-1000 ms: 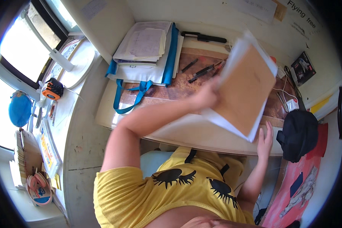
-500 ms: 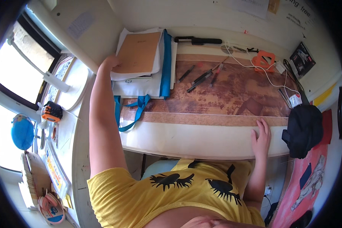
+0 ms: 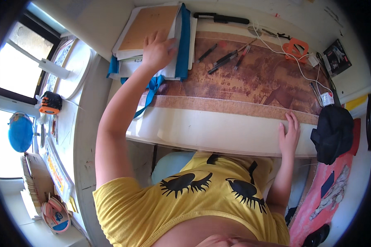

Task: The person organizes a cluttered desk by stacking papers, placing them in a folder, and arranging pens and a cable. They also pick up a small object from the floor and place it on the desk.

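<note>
My left hand (image 3: 156,52) lies over the lower right part of a brown-covered notebook (image 3: 146,24), its fingers spread and slightly blurred. Beneath the notebook is a stack of white papers (image 3: 130,61), on a flat bag with blue edging (image 3: 184,45). A blue strap (image 3: 143,109) hangs from the bag toward the desk's front edge. On the right, my right hand (image 3: 290,133) rests on the white front strip of the desk (image 3: 210,127). Its fingers are stretched out over the edge of the brown patterned mat (image 3: 243,90), holding nothing.
Several pens (image 3: 223,64) lie mid-mat. Behind them is a long black object (image 3: 220,18). A white cable (image 3: 272,47) runs past an orange stand (image 3: 296,50) at the back right. A black cloth item (image 3: 334,133) sits at the right edge. Left, a blue globe (image 3: 21,131) stands by the window.
My left hand has moved right, from the notebook's left edge to its lower right part. The view has shifted, so the desk sits higher in the picture. My right hand stays at the mat's edge.
</note>
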A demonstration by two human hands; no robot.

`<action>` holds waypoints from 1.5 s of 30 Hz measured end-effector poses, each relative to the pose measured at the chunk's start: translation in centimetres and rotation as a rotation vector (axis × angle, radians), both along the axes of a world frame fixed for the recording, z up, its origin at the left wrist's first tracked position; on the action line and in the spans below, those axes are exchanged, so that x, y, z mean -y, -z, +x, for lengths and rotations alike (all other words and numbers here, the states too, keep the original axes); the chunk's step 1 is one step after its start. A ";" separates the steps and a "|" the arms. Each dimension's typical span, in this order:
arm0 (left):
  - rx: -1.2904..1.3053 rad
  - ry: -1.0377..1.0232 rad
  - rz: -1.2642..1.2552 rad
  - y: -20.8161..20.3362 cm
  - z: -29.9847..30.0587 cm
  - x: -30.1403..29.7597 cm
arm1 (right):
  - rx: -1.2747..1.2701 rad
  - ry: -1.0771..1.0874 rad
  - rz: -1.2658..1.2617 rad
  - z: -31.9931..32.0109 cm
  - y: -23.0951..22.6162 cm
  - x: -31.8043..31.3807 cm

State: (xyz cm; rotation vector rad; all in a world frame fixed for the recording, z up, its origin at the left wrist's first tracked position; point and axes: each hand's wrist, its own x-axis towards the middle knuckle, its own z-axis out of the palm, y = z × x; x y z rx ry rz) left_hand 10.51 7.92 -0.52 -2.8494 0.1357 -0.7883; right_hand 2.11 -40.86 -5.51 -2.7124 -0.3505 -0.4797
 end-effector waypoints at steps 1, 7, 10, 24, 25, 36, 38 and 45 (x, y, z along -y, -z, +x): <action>0.008 -0.006 -0.016 0.5 -0.1 -0.5 | -0.006 -0.011 0.009 0.0 0.0 0.0; 0.111 0.094 -0.209 0.0 -2.1 2.7 | -0.078 -0.050 0.041 0.3 -0.6 0.0; -0.016 0.342 -0.398 -0.6 -5.2 6.9 | -0.142 -0.173 0.116 2.1 -2.3 -2.5; -0.094 0.003 -0.435 5.4 3.4 14.7 | 0.130 -0.215 0.054 14.1 0.8 -19.0; -0.082 0.003 -0.409 5.9 4.0 14.8 | 0.141 -0.211 0.077 14.3 1.0 -18.9; -0.481 -0.174 -0.485 3.6 9.3 15.9 | 0.191 -0.033 0.269 14.4 1.6 -18.1; -0.457 -0.160 -0.542 1.5 9.7 16.3 | 0.186 -0.007 0.309 14.5 1.5 -17.9; -0.424 -0.071 -0.578 1.4 15.2 19.5 | 0.136 0.058 0.434 15.2 1.2 -17.8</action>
